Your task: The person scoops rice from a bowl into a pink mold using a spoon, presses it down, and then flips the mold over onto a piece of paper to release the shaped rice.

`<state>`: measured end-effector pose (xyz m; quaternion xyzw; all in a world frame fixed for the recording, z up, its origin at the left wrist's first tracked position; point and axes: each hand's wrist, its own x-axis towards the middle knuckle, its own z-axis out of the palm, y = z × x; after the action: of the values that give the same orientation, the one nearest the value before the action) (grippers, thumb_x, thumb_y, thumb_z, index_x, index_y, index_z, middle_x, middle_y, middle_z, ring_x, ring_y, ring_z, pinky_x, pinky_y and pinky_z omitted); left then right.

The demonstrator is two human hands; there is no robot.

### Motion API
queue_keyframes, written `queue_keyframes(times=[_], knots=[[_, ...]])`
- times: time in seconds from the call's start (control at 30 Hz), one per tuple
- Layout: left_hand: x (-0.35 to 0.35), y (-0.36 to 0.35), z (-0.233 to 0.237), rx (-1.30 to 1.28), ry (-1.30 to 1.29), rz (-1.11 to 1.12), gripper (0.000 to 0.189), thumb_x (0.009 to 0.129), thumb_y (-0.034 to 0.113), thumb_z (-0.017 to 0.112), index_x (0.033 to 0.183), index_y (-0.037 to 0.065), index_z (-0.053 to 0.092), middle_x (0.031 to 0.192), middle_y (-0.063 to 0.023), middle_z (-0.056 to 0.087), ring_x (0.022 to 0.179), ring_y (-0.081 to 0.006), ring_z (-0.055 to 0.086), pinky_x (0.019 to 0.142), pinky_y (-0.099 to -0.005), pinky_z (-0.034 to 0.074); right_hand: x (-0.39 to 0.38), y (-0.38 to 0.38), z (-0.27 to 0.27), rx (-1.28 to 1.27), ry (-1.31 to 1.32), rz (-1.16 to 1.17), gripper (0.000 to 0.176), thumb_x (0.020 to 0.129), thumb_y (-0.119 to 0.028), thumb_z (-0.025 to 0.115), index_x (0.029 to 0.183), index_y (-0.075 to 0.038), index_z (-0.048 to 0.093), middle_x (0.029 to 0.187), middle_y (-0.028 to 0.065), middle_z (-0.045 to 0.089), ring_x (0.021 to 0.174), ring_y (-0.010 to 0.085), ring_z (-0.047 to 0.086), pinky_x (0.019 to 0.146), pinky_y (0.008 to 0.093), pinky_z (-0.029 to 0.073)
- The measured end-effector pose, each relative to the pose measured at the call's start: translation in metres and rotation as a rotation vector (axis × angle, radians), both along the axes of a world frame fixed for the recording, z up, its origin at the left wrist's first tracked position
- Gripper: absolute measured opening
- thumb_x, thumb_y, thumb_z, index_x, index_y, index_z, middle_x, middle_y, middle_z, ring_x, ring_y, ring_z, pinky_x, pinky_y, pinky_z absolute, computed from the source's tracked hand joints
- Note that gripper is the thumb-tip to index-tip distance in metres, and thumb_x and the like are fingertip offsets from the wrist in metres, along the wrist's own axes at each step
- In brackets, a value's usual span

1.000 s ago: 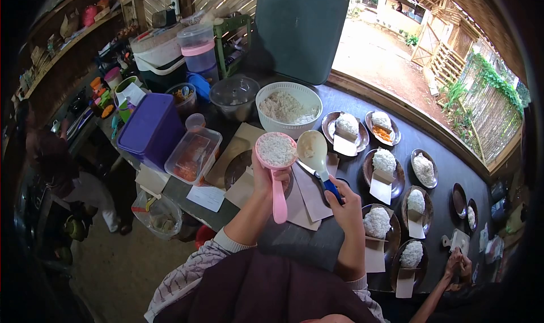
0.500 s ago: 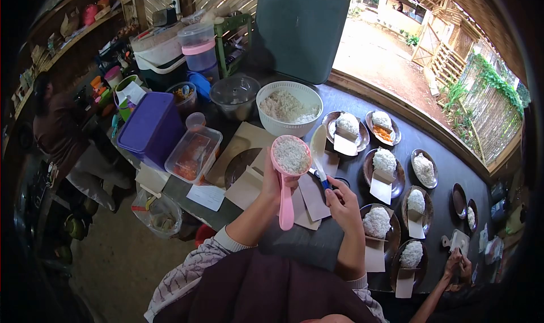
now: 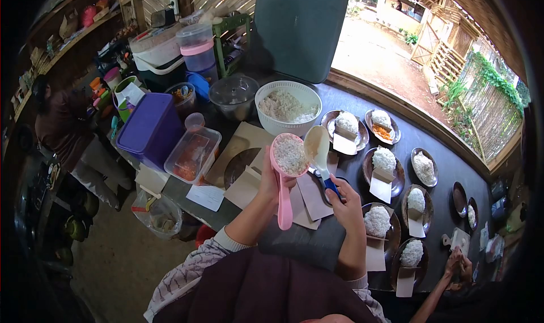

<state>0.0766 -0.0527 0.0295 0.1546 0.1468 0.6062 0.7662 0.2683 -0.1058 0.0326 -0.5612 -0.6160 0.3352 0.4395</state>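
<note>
My left hand (image 3: 271, 180) is closed around a pink scoop (image 3: 284, 207), whose round cup is full of rice (image 3: 290, 154). In my right hand (image 3: 347, 205) is a serving spoon (image 3: 318, 153) with a blue handle, its pale bowl raised beside the scoop's rim. A white perforated basin (image 3: 269, 119) of rice stands just beyond both hands. Brown paper sheets (image 3: 309, 201) lie on the table under the scoop and spoon. To the right, several brown oval plates (image 3: 399, 181) carry mounds of rice, most with a folded paper piece.
On the left stand a purple lidded box (image 3: 147, 124), a clear container (image 3: 192, 153) with orange food and a clear bowl (image 3: 233, 96). A co-worker's hands (image 3: 456, 263) are over a small board (image 3: 460, 241) at far right. Another person (image 3: 68, 124) stands at far left.
My right hand has turned the serving spoon, so its bowl now faces me more and sits nearer the scoop. The scoop has hardly moved.
</note>
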Motion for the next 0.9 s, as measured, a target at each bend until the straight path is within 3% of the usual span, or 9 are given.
queue_keyframes(times=[0.33,0.4,0.47,0.9], knots=[[-0.0033,0.0005,0.0006,-0.001,-0.072,-0.021,0.058,0.09,0.059,0.032,0.12,0.011,0.047,0.097,-0.0069,0.061,0.047,-0.004,0.046,0.032,-0.0153,0.035,0.0013,0.0005,0.0007,0.056,-0.07,-0.088,0.036,0.082,-0.011,0.064,0.117,-0.008,0.059,0.08,0.0093,0.064,0.069,0.0095,0.057,0.062,0.0241,0.044],[-0.0038,0.0031,-0.0037,0.006,-0.065,-0.047,0.062,0.084,0.066,0.04,0.117,0.014,0.051,0.095,-0.007,0.062,0.044,-0.0047,0.043,0.032,-0.0143,0.032,0.0008,0.001,0.0004,0.106,-0.081,-0.106,0.036,0.082,-0.01,0.064,0.117,-0.007,0.058,0.079,0.0098,0.064,0.068,0.0095,0.057,0.061,0.024,0.044],[-0.0034,0.0027,-0.0038,-0.006,-0.067,-0.049,0.062,0.084,0.065,0.04,0.116,0.013,0.051,0.094,-0.007,0.062,0.044,-0.0046,0.043,0.032,-0.0143,0.032,0.0004,0.0014,0.0008,0.118,-0.08,-0.139,0.036,0.082,-0.009,0.064,0.117,-0.005,0.058,0.078,0.0093,0.065,0.066,0.0089,0.057,0.06,0.0234,0.044],[-0.0014,0.0022,-0.0046,-0.021,-0.074,-0.104,0.066,0.085,0.064,0.038,0.124,0.012,0.047,0.105,-0.0129,0.061,0.041,-0.0048,0.043,0.031,-0.015,0.035,-0.006,0.001,0.0019,0.158,-0.002,-0.055,0.036,0.082,-0.009,0.064,0.117,-0.006,0.058,0.082,0.0082,0.066,0.07,0.0092,0.059,0.06,0.0237,0.046]])
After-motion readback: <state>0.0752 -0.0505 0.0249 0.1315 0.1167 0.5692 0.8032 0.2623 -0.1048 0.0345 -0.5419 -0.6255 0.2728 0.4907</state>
